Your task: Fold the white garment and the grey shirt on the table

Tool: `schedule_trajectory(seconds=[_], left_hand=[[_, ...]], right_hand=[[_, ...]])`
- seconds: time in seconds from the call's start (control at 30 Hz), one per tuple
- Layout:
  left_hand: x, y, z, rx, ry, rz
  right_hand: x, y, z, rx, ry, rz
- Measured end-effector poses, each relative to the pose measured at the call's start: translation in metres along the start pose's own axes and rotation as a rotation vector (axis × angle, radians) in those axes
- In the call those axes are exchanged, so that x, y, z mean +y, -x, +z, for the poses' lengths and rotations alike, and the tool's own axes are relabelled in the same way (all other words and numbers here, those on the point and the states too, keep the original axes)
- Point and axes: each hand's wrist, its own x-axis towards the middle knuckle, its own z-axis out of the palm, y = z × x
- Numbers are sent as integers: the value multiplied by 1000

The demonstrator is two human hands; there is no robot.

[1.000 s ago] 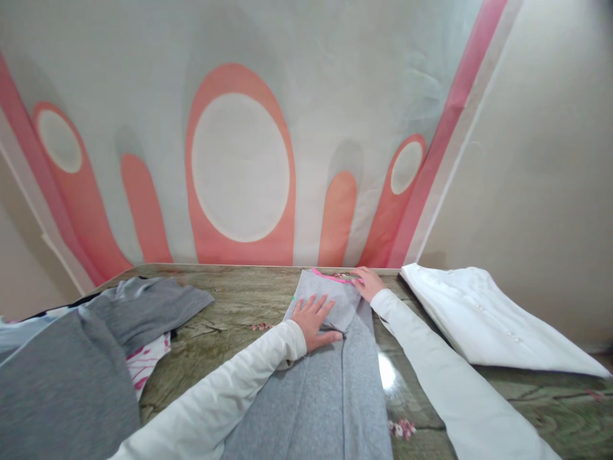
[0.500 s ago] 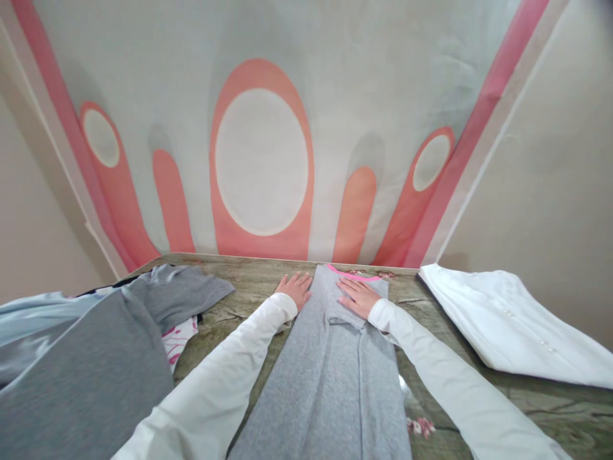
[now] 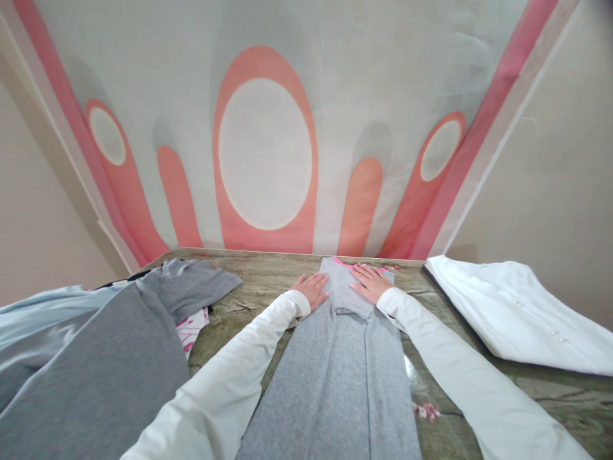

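A grey garment with a pink neckline (image 3: 335,383) lies lengthwise before me, its sides folded inward into a long strip. My left hand (image 3: 312,291) rests flat on its left edge near the far end, fingers stretched out. On the upper right part, just below the pink trim, my right hand (image 3: 371,283) lies flat with fingers extended. A folded-over sleeve (image 3: 352,305) shows between the hands. Neither hand grips the cloth. The garment's near end runs out of view at the bottom.
Several loose clothes lie on the left, with a grey T-shirt (image 3: 110,358) on top and a light blue piece (image 3: 48,311) behind it. Folded white clothing (image 3: 517,313) sits at the right. The wood-patterned tabletop (image 3: 261,281) ends at a wall with a pink-and-grey covering (image 3: 335,128).
My left hand has moved right, from beside the garment onto its left edge. My right hand stays flat near the neckline. The view has shifted slightly.
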Motion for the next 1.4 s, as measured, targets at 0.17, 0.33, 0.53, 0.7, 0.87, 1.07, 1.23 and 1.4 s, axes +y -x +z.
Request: schedule_trajectory(seconds=[0.17, 0.33, 0.53, 0.7, 0.87, 1.07, 1.23, 1.4], left_hand=[[-2, -3, 0, 4, -1, -39], [-2, -5, 1, 32, -4, -125], [2, 11, -3, 9, -23, -206], [3, 51, -12, -12, -38, -171], [16, 97, -26, 13, -76, -49], [42, 125, -30, -29, -21, 147], [57, 133, -30, -26, -15, 115], [80, 143, -34, 5, -7, 140]], right_hand=[[-1, 5, -16, 185, 21, 115], [-34, 40, -27, 73, -176, -110], [-41, 74, -19, -35, -161, -160], [-35, 77, -17, -19, -71, -34], [-45, 92, -20, 54, 2, 106], [-77, 139, -25, -21, 39, 25], [-86, 157, -41, -63, 53, -74], [-73, 153, -54, -115, 93, -89]])
